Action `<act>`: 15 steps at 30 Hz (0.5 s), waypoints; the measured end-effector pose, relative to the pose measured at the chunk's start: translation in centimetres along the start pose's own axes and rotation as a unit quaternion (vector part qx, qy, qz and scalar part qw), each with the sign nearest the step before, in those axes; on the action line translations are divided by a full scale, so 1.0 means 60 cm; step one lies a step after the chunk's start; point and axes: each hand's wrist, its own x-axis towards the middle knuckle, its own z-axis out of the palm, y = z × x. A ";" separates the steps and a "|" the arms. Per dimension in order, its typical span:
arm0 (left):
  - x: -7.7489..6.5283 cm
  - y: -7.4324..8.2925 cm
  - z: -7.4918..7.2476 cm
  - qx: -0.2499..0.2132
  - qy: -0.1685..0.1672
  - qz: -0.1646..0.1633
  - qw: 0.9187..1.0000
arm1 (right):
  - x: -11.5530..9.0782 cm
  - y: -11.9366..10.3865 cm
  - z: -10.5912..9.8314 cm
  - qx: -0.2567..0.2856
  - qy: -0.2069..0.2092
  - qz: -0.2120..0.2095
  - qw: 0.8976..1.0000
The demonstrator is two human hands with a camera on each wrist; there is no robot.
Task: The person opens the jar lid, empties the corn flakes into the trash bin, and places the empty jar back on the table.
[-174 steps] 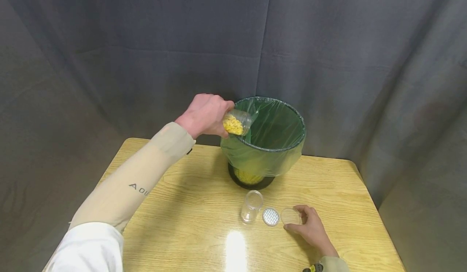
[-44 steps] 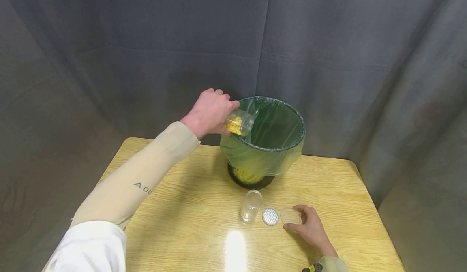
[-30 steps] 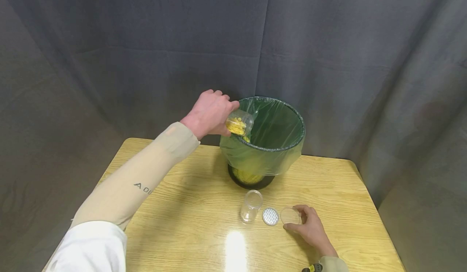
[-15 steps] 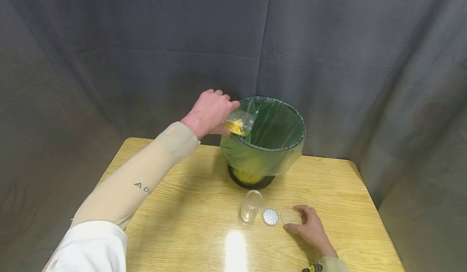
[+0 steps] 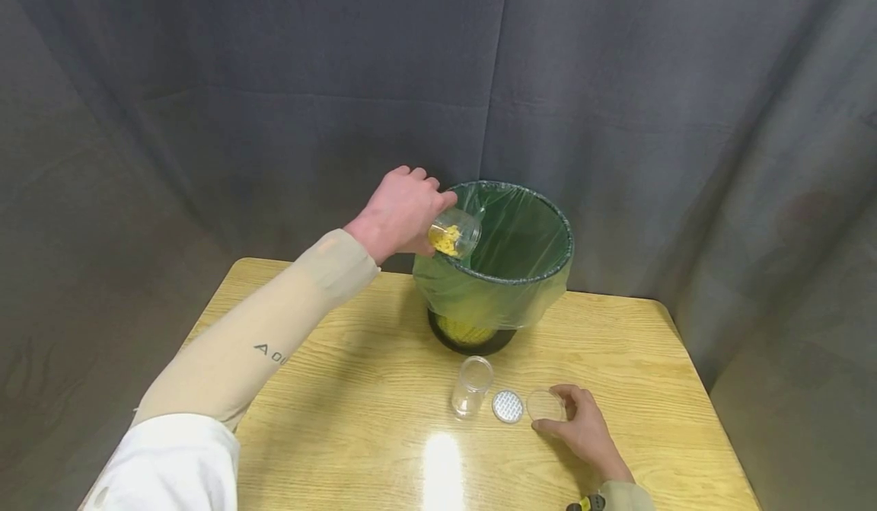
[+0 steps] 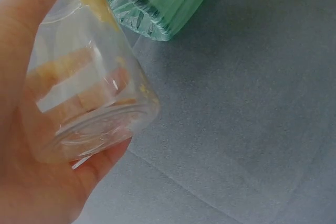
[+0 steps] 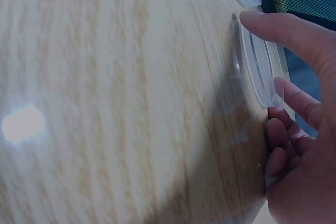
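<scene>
My left hand grips a clear plastic jar tipped on its side, its mouth over the left rim of a waste bin lined with a thin green bag. Small yellow pieces lie along the jar's lower wall. Seen from the left wrist, the fingers wrap round the jar, and yellow shows near its mouth and along one side. On the table, my right hand pinches a round clear lid between thumb and fingers. The right wrist view shows this lid at the fingertips.
A second clear jar stands upright in front of the bin. Between it and the right hand lies a round disc with a silver-and-white pattern. The wooden table ends at a dark grey curtain behind and at the sides.
Fewer yellow pieces are in the jar than at first; some were at the bin's rim a second ago. My left hand has shifted slightly right with the jar. The right hand stays put.
</scene>
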 end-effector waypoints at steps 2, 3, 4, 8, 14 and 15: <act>0.000 0.000 0.001 0.000 0.001 0.000 1.000 | 0.001 0.001 0.000 -0.002 0.000 -0.003 1.000; 0.000 0.001 0.001 0.001 0.002 -0.001 1.000 | 0.001 0.001 0.000 -0.003 0.000 -0.003 1.000; 0.000 0.000 0.001 0.001 0.003 0.000 1.000 | 0.002 0.002 0.000 -0.004 0.000 -0.004 1.000; 0.000 0.000 0.001 0.008 0.009 0.004 1.000 | 0.002 0.002 -0.001 -0.003 0.000 -0.005 1.000; 0.003 0.003 -0.001 0.017 0.016 0.013 1.000 | 0.000 0.002 -0.001 0.005 -0.005 -0.004 1.000; 0.003 0.003 -0.001 0.016 0.015 0.013 1.000 | 0.000 0.002 -0.001 0.005 -0.005 -0.004 1.000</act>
